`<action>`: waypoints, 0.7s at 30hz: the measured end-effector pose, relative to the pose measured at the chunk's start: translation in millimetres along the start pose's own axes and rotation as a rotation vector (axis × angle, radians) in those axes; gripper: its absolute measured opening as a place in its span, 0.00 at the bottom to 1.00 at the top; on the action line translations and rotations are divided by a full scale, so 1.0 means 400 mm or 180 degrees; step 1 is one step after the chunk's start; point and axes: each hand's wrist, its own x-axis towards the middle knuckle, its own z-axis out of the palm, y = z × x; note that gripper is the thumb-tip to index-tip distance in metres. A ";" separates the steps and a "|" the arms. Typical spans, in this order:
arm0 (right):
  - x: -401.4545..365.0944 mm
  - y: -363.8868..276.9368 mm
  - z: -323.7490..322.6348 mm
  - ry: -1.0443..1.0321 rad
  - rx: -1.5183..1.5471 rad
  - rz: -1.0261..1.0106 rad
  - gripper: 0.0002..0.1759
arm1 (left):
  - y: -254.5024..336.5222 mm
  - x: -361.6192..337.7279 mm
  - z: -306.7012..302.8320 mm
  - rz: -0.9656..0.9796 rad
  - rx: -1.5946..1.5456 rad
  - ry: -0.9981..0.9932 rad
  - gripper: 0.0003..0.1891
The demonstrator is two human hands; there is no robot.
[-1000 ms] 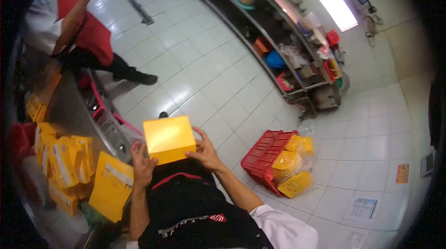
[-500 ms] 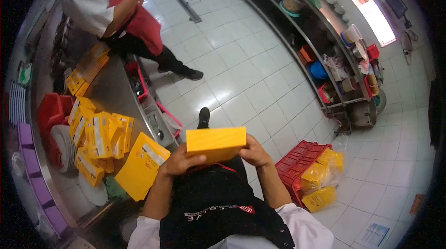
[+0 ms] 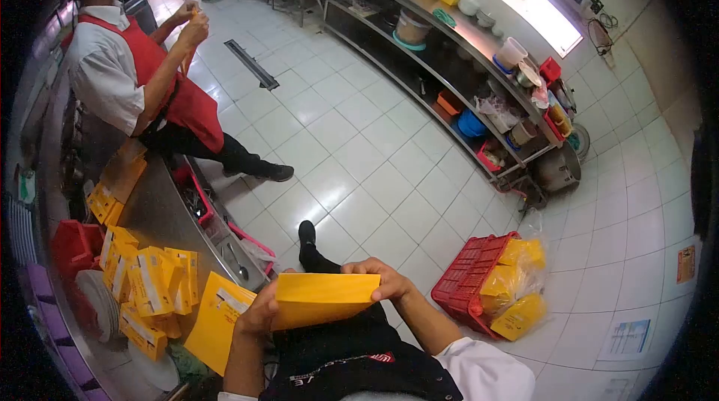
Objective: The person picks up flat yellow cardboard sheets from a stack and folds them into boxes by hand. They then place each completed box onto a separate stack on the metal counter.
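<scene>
A yellow cardboard box is held in front of my black apron. My left hand grips its left end, fingers closed. At the upper right corner, the fingers of my right hand are closed on the edge. Just left of my left hand lies a stack of flat yellow cartons at the counter edge. Beyond it, several folded yellow boxes are piled on the metal counter. The underside of the held box is hidden.
A red crate with bagged yellow cartons stands on the tiled floor to the right. A co-worker in a red apron stands at the upper left. Metal shelving holds bowls and tubs. White plates sit left of the boxes.
My view has tilted up, showing more of the room. My right hand has shifted from the box's right side onto its upper right corner; my left hand still grips the left end.
</scene>
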 end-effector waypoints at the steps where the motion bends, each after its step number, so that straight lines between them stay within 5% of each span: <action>1: 0.000 -0.010 -0.006 -0.0085 -0.0138 0.0001 0.23 | 0.005 0.000 0.007 -0.0020 -0.0376 0.0206 0.41; 4: 0.009 -0.046 0.006 -0.0429 -0.0533 0.0052 0.20 | 0.021 0.031 -0.034 0.0040 0.1060 -0.0674 0.29; 7: 0.013 -0.079 0.022 -0.0599 -0.1030 0.0038 0.16 | 0.032 0.027 -0.026 -0.0088 0.0137 -0.0428 0.25; 12: 0.005 -0.104 0.013 -0.0732 -0.1547 0.0350 0.12 | 0.094 0.011 -0.032 0.0821 0.2068 -0.0868 0.20; 14: 0.003 -0.128 0.033 -0.0346 -0.2211 0.0169 0.12 | 0.129 0.013 -0.033 0.1255 0.3170 -0.0745 0.18; 18: 0.003 -0.146 0.064 0.0548 -0.4094 -0.0110 0.13 | 0.162 -0.007 0.026 0.2061 0.5245 0.0469 0.14; 21: 0.013 -0.109 0.067 0.1245 -0.4529 -0.0369 0.11 | 0.104 -0.002 0.018 0.1522 0.4689 0.1066 0.14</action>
